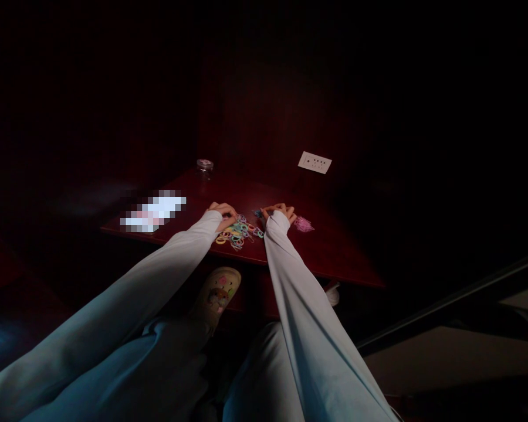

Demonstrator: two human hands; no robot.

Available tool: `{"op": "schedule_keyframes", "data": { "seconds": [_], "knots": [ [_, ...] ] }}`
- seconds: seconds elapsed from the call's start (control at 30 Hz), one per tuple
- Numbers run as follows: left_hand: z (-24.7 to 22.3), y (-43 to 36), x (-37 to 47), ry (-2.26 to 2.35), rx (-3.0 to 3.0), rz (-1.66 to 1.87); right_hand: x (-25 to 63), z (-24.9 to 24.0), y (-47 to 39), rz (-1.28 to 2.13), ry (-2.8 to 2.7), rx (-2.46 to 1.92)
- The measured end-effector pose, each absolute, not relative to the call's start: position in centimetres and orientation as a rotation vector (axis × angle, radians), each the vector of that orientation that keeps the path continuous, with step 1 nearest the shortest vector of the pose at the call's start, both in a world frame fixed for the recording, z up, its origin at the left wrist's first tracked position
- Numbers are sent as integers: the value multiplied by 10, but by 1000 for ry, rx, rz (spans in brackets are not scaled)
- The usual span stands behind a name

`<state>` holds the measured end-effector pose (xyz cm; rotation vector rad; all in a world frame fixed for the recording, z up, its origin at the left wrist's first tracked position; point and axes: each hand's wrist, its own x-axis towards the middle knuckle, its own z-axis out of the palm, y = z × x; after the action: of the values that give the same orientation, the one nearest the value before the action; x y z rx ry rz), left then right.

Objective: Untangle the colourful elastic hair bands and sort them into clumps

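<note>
Coloured bands [241,233] are lying at the near edge of the tabletop [328,249]; we are judging them light, soft, stretchy, best pinched by the rim. Our left hand [223,214] and right hand [281,211] are resting there, half curled; whether gripping, we cannot tell.

- Left sleeve [158,275]: long, plain, pale grey-white, smooth and fairly close along the forearm, taking a bluish tint lower down.
- Right sleeve [308,328]: the same pale cloth, looser, with long creases running down it and a blue cast towards the bottom.
- Both sleeves reach the wrists and end in plain, narrow openings.
- Left hand [223,214] and right hand [281,212]: bare, with slender fingers.
- Trousers [158,369]: loose, soft-looking, greyish blue, partly lost in shadow.
- Clog [235,275]: yellowish beige, round-toed, decorated with a pink flower charm [222,279] and a larger brownish figure charm [219,298].
</note>
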<state>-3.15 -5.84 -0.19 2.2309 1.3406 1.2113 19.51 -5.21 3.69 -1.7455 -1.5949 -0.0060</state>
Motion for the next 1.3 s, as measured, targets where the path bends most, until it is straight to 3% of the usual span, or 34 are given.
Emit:
{"op": "schedule_keyframes", "data": {
  "seconds": [0.4, 1.3],
  "knots": [
    [2, -65, -34, 1290, 2211, 1254, 189, 26, -70, 280, -2091, -1216],
    [0, -63, -28, 1364, 2160, 1244, 184, 22, -71, 388, -2082, -1225]
  ]
}}
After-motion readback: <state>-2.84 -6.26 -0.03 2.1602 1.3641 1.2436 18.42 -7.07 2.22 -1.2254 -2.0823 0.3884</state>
